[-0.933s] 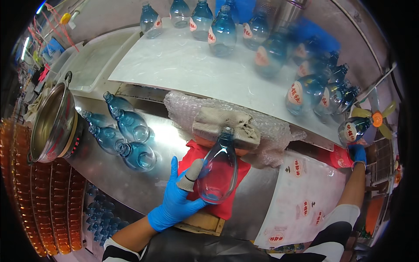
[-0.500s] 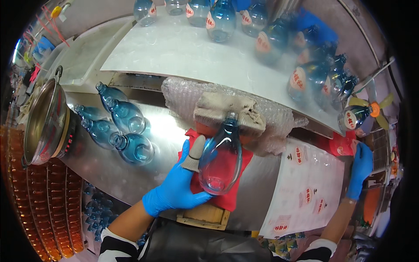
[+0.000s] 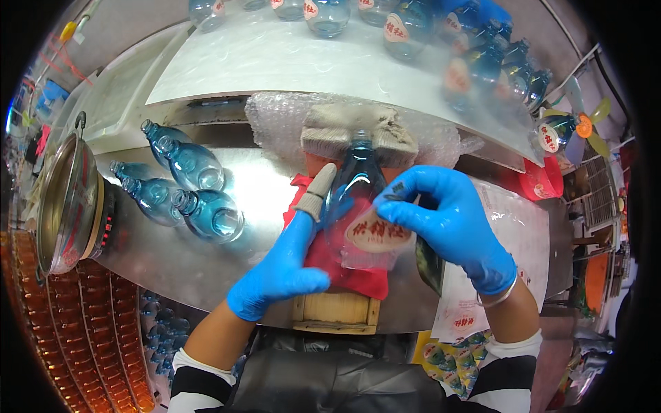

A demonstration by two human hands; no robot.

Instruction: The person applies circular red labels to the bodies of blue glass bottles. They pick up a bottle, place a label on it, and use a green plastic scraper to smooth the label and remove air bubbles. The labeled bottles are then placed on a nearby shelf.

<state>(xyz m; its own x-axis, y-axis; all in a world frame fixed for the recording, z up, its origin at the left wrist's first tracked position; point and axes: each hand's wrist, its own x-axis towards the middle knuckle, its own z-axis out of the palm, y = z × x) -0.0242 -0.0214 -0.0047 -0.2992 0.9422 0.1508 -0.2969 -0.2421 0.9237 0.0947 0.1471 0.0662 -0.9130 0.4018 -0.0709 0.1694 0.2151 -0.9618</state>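
Note:
A clear blue glass bottle (image 3: pixel 361 175) lies with its neck on a notched, cloth-wrapped rest (image 3: pixel 385 131), its body over a red cloth (image 3: pixel 365 282). My blue-gloved left hand (image 3: pixel 275 268) is open at the bottle's left side, thumb spread away. A finger in a grey fabric cot (image 3: pixel 319 189) lies along the glass, and blue glove shows through it. My gloved right hand (image 3: pixel 454 220) pinches a transparent label (image 3: pixel 379 233) with a cream panel over the bottle's lower body. Below that hand hangs a dark glossy curved piece (image 3: pixel 429 267); its kind is unclear.
Several blue bottles (image 3: pixel 200 165) lie at left beside a metal pan (image 3: pixel 58 206). Labelled bottles (image 3: pixel 406 31) stand on the white shelf (image 3: pixel 275 62) behind. A label sheet (image 3: pixel 468 296) lies right, near a red container (image 3: pixel 544 180) and small fan (image 3: pixel 584 124). Bubble wrap (image 3: pixel 275 124) surrounds the rest.
My right hand has come from the far right to the bottle, bringing a label. My left thumb has moved off the bottle's base. The view has shifted slightly.

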